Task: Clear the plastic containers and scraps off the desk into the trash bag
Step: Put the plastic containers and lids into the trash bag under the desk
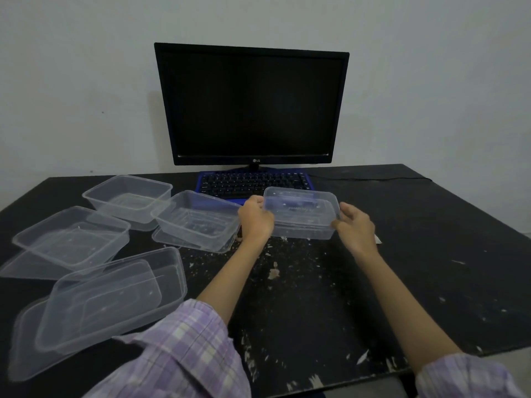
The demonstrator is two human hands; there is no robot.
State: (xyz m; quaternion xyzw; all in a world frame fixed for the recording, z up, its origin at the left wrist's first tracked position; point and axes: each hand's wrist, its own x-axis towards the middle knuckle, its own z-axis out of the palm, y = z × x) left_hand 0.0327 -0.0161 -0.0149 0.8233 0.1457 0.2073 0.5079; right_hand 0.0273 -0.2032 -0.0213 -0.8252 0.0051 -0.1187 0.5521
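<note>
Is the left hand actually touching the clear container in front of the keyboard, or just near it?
Touching. In the head view the left hand is closed on the left edge of the clear container, its fingers overlapping the rim with no gap.

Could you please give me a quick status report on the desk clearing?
Left hand and right hand grip one clear container by its ends. Four more containers on the desk's left. No trash bag in view. Keyboard just behind.
</note>
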